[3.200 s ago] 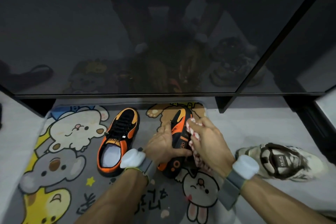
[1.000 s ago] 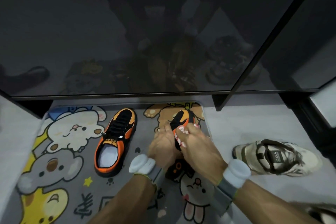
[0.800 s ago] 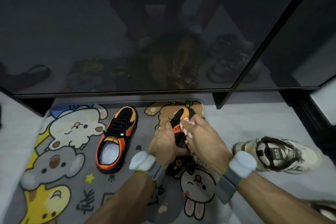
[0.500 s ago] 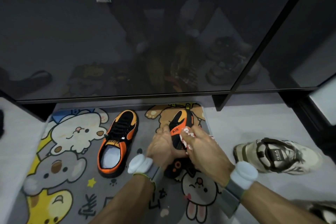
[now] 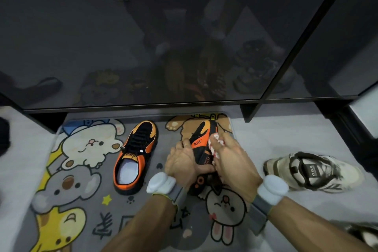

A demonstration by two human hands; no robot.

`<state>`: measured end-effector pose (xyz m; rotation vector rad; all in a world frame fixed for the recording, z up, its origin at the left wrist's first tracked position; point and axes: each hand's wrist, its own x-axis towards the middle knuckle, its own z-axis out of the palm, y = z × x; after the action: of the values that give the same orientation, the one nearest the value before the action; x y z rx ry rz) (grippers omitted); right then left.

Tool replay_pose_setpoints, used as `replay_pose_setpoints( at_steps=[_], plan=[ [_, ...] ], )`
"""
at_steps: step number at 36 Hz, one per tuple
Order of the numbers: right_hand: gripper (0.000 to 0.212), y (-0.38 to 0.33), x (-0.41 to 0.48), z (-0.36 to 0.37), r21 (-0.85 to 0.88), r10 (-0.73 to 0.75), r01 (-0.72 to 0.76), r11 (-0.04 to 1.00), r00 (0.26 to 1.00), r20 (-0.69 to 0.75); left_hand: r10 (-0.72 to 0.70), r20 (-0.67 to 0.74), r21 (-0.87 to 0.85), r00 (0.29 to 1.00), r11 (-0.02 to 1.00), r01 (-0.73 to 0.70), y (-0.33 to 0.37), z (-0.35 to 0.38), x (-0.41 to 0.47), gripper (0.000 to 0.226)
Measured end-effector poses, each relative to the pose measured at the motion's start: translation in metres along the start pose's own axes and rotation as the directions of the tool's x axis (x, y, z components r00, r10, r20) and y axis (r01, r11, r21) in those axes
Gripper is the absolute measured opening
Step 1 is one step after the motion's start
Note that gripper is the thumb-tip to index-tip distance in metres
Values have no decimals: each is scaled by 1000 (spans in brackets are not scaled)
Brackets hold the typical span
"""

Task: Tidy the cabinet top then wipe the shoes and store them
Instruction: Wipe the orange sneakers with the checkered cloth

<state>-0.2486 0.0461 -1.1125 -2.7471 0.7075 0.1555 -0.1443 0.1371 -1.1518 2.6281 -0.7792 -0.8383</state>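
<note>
— What's leftmost?
— An orange-black shoe (image 5: pixel 134 157), flat on the cartoon mat (image 5: pixel 81 170).
— And the hands?
— The left hand (image 5: pixel 182 165) grips the second orange shoe (image 5: pixel 201 143), tipped sideways; the right hand (image 5: pixel 231 161) clutches a red-white cloth (image 5: pixel 214 145) against it. A beige shoe (image 5: pixel 313 170) lies rightmost

Behind your left hand (image 5: pixel 182 164), the left pod (image 5: pixel 161 182) is white and rounded, fixed on the left strap (image 5: pixel 180 197), grey with a yellow-green edge. Behind your right hand (image 5: pixel 233 161), the right pod (image 5: pixel 272 186) matches it; the right strap (image 5: pixel 260 206) is grey, wide, edged yellow-green.
</note>
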Motion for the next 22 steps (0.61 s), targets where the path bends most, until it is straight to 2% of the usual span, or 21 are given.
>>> replay_pose_setpoints(
  at_steps=[3,6,11,15,18,22],
  plan=[
    [65,3,1,4,-21,11,-11,1000,1000,25,-3,-25,-9,1000,1000,2,-3,-1,-3,113],
    [69,0,-9,13,-70,-59,62,996,997,52,-6,-39,14,999,1000,6,-4,-2,-5,105],
    [58,-3,-13,13,-76,-151,154,985,987,47,-3,-61,32,998,999,5,-4,1,-6,96],
    [60,-3,3,1,-44,-77,79,996,997,26,5,-74,61,997,998,-1,-3,1,-10,103],
    [59,-6,9,2,20,-15,14,1000,997,70,22,-119,103,993,995,-9,-5,1,-13,99],
    [43,-10,-1,13,-9,-87,88,996,991,97,21,-125,89,992,996,-9,-9,1,-14,86]
  ],
)
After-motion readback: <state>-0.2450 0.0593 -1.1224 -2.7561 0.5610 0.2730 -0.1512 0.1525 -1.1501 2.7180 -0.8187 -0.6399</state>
